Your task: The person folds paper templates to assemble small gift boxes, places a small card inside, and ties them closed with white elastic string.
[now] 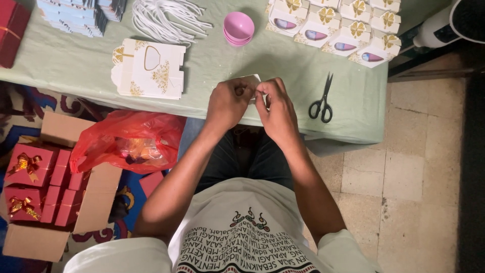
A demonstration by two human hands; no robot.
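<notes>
From my remote seat: my left hand (227,103) and right hand (275,108) pinch a small white card piece (251,81) at the green tablecloth's (222,65) near edge. Black scissors (322,101) lie right; flat gold-printed cartons (149,68) left.

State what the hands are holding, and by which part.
Both the left hand and the right hand pinch a small white folded card piece by its near edge; the fingers hide most of it.
</notes>
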